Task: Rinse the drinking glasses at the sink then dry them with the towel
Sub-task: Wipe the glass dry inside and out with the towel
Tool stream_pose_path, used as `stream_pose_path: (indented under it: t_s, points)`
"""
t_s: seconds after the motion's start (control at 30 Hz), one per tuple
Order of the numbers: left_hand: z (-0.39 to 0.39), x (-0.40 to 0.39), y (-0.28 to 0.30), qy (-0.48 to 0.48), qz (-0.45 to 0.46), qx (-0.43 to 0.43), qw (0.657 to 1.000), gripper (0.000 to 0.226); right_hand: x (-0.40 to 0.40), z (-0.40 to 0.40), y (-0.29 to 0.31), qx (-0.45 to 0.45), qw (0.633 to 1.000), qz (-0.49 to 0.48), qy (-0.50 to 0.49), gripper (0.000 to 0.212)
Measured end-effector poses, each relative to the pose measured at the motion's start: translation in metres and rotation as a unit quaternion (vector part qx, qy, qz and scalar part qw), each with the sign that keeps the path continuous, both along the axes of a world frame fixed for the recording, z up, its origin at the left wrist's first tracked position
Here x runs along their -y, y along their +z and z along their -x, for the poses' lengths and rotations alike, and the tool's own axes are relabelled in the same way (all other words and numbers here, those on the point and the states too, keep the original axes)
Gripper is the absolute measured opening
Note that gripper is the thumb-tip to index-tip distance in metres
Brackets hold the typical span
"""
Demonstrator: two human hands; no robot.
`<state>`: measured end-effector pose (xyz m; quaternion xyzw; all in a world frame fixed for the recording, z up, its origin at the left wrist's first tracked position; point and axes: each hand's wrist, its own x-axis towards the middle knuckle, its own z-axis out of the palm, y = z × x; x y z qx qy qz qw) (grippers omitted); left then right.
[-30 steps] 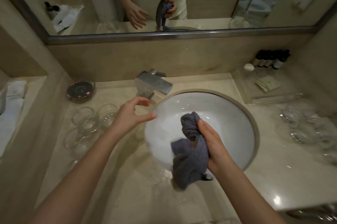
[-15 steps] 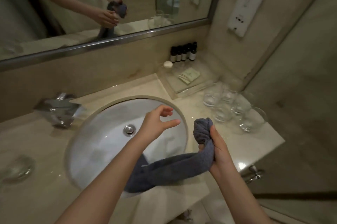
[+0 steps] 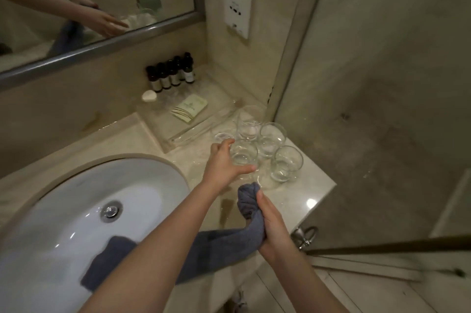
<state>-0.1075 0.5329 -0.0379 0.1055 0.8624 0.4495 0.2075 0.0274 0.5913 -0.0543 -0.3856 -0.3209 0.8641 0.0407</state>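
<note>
Her left hand (image 3: 224, 164) curls around the nearest glass (image 3: 242, 157) to lift it, while the right hand (image 3: 274, 226) grips the towel (image 3: 219, 243), ready for drying.

Left hand (image 3: 224, 164) around a glass (image 3: 243, 155) among others, right hand (image 3: 274, 226) gripping the grey towel (image 3: 224, 243).

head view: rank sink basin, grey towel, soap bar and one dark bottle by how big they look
1. sink basin
2. grey towel
3. dark bottle
4. soap bar
The last two look close in size and sit farther away, so their order is unsure.
</note>
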Motion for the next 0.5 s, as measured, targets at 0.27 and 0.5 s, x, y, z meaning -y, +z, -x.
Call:
stream_pose_path:
  t_s: [0.27, 0.5]
  points:
    - [-0.003, -0.018, -0.012, 0.044, 0.034, -0.064, 0.996, 0.093, -0.014, -0.004, -0.004, -0.006, 0.997, -0.016, 0.081, 0.048]
    - [-0.002, -0.015, -0.013, 0.060, -0.026, -0.027, 0.997, 0.090, -0.015, -0.010, -0.003, 0.000, 0.994, -0.046, 0.102, 0.044]
